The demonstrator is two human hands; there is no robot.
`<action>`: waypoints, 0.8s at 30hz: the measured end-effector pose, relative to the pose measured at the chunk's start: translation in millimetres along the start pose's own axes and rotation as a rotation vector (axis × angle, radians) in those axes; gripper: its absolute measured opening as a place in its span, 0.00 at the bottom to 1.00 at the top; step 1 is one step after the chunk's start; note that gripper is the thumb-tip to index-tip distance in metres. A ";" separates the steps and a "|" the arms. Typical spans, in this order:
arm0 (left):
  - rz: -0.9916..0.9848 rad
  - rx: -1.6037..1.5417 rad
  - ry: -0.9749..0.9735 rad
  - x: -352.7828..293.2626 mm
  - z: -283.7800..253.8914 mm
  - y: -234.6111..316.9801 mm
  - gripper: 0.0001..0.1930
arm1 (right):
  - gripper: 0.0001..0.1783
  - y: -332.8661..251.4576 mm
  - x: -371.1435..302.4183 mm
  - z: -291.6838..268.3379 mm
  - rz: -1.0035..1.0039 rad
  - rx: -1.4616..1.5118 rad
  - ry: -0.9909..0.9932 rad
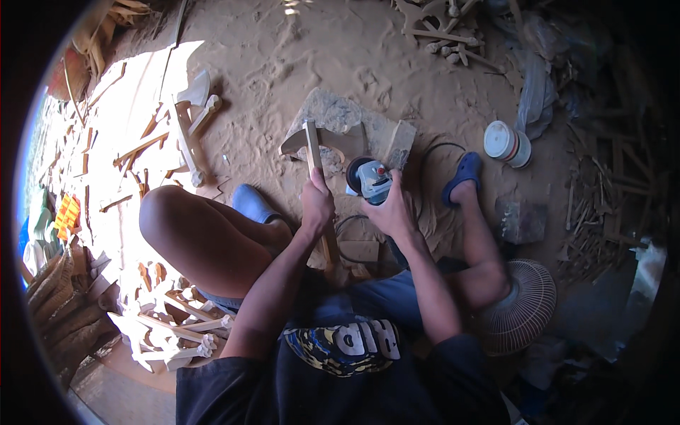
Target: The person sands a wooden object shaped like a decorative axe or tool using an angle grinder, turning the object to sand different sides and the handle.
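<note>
My left hand (317,204) is closed around the pale handle of a wooden axe (313,149), whose broad curved head lies crosswise at the far end. Just to the right, my right hand (394,211) grips an angle grinder (374,183) with a grey-blue body and a red button. The grinder's dark round disc is close to the right end of the axe head; I cannot tell whether they touch. Beneath and beyond the axe lies a flat, dusty slab (333,106), with a wooden block (401,146) at its right end.
Pale carved wooden pieces (185,138) lie at left, with another pile (173,329) at lower left. A white lidded bucket (501,142) stands at right, near a fan (520,312). A black cable (423,173) curves beside the grinder. Wood scraps (591,198) heap at far right.
</note>
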State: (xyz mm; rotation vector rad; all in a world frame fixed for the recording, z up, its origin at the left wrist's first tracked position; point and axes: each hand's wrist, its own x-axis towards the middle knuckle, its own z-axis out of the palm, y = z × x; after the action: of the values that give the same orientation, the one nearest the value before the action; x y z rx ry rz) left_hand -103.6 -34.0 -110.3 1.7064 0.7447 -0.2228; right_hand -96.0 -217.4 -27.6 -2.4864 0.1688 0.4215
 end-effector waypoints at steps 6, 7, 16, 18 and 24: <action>-0.025 -0.011 -0.040 4.7 -5.4 2.8 0.36 | 0.50 12.1 -12.9 -13.8 0.066 -0.034 -0.112; -0.023 -0.014 -0.045 2.6 -3.8 6.7 0.36 | 0.50 20.4 -15.9 -14.7 0.068 -0.036 -0.106; 0.054 -0.104 -0.114 -33.0 -12.1 0.4 0.17 | 0.58 29.7 -11.8 -44.7 -0.011 0.277 0.173; 0.109 0.032 -0.033 -31.6 -10.4 -17.7 0.15 | 0.59 14.4 -7.0 -45.0 -0.024 0.223 0.171; 0.196 0.118 -0.014 -28.4 3.4 -30.6 0.15 | 0.56 -5.7 17.9 -14.8 -0.095 0.189 0.015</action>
State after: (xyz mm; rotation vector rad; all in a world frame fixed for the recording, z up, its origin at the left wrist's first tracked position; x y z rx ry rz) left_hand -142.6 -44.3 -121.2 1.8749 0.5578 -0.1445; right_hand -74.1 -221.9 -19.2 -2.3021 0.0909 0.3316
